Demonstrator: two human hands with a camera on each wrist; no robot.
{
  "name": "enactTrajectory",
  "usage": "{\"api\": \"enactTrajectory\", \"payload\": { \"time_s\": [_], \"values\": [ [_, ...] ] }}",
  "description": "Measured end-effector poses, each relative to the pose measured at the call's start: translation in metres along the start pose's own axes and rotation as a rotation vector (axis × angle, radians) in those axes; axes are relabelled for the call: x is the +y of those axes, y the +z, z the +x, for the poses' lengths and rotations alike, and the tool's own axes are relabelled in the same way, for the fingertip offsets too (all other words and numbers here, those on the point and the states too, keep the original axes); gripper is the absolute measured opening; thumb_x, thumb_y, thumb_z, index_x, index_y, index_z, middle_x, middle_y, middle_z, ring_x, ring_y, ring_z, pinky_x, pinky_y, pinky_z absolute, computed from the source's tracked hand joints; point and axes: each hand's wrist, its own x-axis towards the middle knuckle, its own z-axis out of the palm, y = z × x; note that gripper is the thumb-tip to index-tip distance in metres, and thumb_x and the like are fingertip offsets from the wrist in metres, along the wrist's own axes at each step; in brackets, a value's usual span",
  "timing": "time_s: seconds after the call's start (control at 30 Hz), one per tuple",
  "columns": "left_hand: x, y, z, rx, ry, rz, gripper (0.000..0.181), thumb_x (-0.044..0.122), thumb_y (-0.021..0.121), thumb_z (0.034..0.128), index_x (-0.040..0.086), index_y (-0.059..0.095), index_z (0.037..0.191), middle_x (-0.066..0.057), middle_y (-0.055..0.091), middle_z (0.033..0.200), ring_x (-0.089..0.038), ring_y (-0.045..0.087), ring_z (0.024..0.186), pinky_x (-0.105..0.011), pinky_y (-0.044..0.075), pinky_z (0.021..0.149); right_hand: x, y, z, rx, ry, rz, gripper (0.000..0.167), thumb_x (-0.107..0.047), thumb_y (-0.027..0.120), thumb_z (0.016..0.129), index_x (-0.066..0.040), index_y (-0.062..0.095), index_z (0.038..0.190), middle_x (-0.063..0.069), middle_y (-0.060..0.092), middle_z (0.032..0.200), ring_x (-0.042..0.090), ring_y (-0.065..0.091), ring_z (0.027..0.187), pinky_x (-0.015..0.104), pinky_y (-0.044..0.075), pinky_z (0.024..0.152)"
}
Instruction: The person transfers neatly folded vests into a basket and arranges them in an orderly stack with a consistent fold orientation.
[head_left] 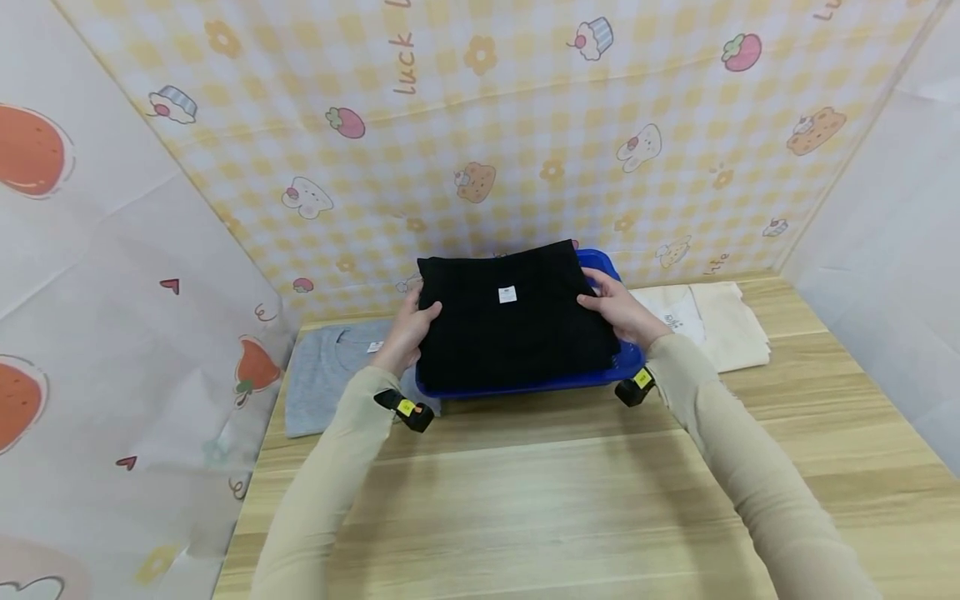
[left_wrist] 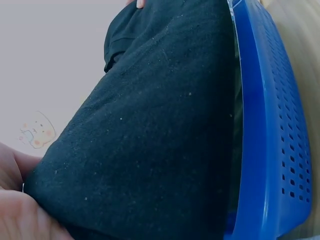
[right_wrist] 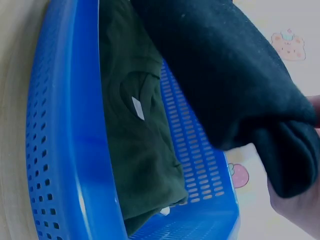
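A folded black shirt [head_left: 517,325] with a small white neck label is held by its two sides over a blue plastic basket [head_left: 632,360]. My left hand [head_left: 408,332] pinches its left edge, thumb on top. At the opposite edge my right hand [head_left: 617,307] grips it the same way, fingers underneath. Inside the basket, the right wrist view shows a folded dark green shirt [right_wrist: 142,160] with a white label. The black shirt [right_wrist: 225,75] is raised above the green one there, tilted. In the left wrist view the black cloth [left_wrist: 150,130] covers most of the basket's inside.
A folded grey shirt [head_left: 322,375] lies left of the basket on the wooden table [head_left: 525,500]. To the right is folded cream cloth [head_left: 731,325] with a printed white piece. A yellow checked curtain [head_left: 480,125] hangs close behind; white sheets [head_left: 885,250] flank both sides.
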Motion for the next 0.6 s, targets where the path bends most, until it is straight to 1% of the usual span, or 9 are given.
{"api": "enactTrajectory", "payload": {
  "time_s": [0.13, 0.2, 0.27, 0.37, 0.43, 0.5, 0.57, 0.6],
  "values": [
    [0.0, 0.004, 0.007, 0.018, -0.012, 0.018, 0.056, 0.019, 0.041, 0.0971, 0.024, 0.014, 0.146, -0.004, 0.013, 0.151, -0.029, 0.034, 0.127, -0.043, 0.033, 0.101, 0.0, -0.004, 0.004, 0.014, 0.01, -0.022, 0.056, -0.007, 0.041, 0.096, -0.014, 0.017, 0.146, -0.002, 0.055, 0.1, 0.01, 0.062, 0.075, 0.028, 0.052, 0.067],
    [0.0, 0.006, 0.011, 0.02, -0.012, 0.029, 0.056, 0.02, 0.041, 0.097, 0.023, 0.014, 0.146, -0.004, 0.01, 0.151, -0.029, 0.03, 0.13, -0.044, 0.031, 0.102, 0.001, -0.005, 0.005, 0.023, 0.014, -0.038, 0.056, -0.008, 0.041, 0.096, -0.014, 0.016, 0.146, 0.0, 0.053, 0.104, 0.009, 0.061, 0.076, 0.027, 0.051, 0.068],
    [0.0, 0.008, 0.014, 0.029, -0.016, 0.054, 0.057, 0.021, 0.042, 0.0969, 0.022, 0.014, 0.146, -0.003, 0.007, 0.152, -0.028, 0.022, 0.134, -0.045, 0.027, 0.105, 0.001, -0.007, 0.007, 0.034, 0.019, -0.047, 0.057, -0.008, 0.041, 0.096, -0.014, 0.015, 0.146, 0.005, 0.051, 0.109, 0.008, 0.061, 0.076, 0.026, 0.051, 0.069],
    [0.0, 0.011, 0.018, 0.04, -0.009, 0.087, 0.057, 0.021, 0.042, 0.0967, 0.021, 0.014, 0.146, -0.002, 0.006, 0.152, -0.027, 0.016, 0.136, -0.045, 0.023, 0.107, 0.003, -0.009, 0.01, 0.043, 0.023, -0.069, 0.057, -0.008, 0.04, 0.096, -0.014, 0.014, 0.146, 0.013, 0.046, 0.12, 0.007, 0.06, 0.076, 0.024, 0.05, 0.07],
    [0.0, 0.013, 0.021, 0.046, -0.008, 0.097, 0.057, 0.02, 0.042, 0.0967, 0.02, 0.015, 0.146, -0.003, 0.008, 0.152, -0.027, 0.015, 0.136, -0.045, 0.022, 0.107, 0.004, -0.009, 0.012, 0.049, 0.027, -0.078, 0.057, -0.008, 0.04, 0.096, -0.013, 0.014, 0.146, 0.018, 0.04, 0.129, 0.006, 0.059, 0.077, 0.023, 0.05, 0.07],
    [-0.001, 0.013, 0.024, 0.05, -0.018, 0.094, 0.056, 0.02, 0.042, 0.0966, 0.021, 0.016, 0.146, -0.003, 0.01, 0.151, -0.027, 0.019, 0.135, -0.044, 0.024, 0.106, 0.006, -0.009, 0.014, 0.055, 0.033, -0.095, 0.057, -0.007, 0.04, 0.096, -0.013, 0.014, 0.146, 0.019, 0.033, 0.137, 0.007, 0.057, 0.08, 0.022, 0.049, 0.07],
    [-0.002, 0.014, 0.027, 0.05, -0.028, 0.089, 0.056, 0.02, 0.042, 0.0966, 0.021, 0.017, 0.146, -0.004, 0.012, 0.151, -0.028, 0.023, 0.133, -0.044, 0.025, 0.106, 0.008, -0.009, 0.016, 0.058, 0.036, -0.109, 0.056, -0.007, 0.039, 0.096, -0.012, 0.014, 0.146, 0.02, 0.029, 0.14, 0.007, 0.056, 0.08, 0.022, 0.048, 0.07],
    [-0.002, 0.014, 0.028, 0.049, -0.036, 0.088, 0.056, 0.02, 0.042, 0.0967, 0.022, 0.016, 0.146, -0.004, 0.011, 0.151, -0.028, 0.022, 0.134, -0.045, 0.024, 0.106, 0.009, -0.01, 0.017, 0.06, 0.038, -0.111, 0.056, -0.006, 0.039, 0.096, -0.012, 0.014, 0.146, 0.02, 0.027, 0.141, 0.007, 0.055, 0.08, 0.021, 0.048, 0.07]
  ]
}}
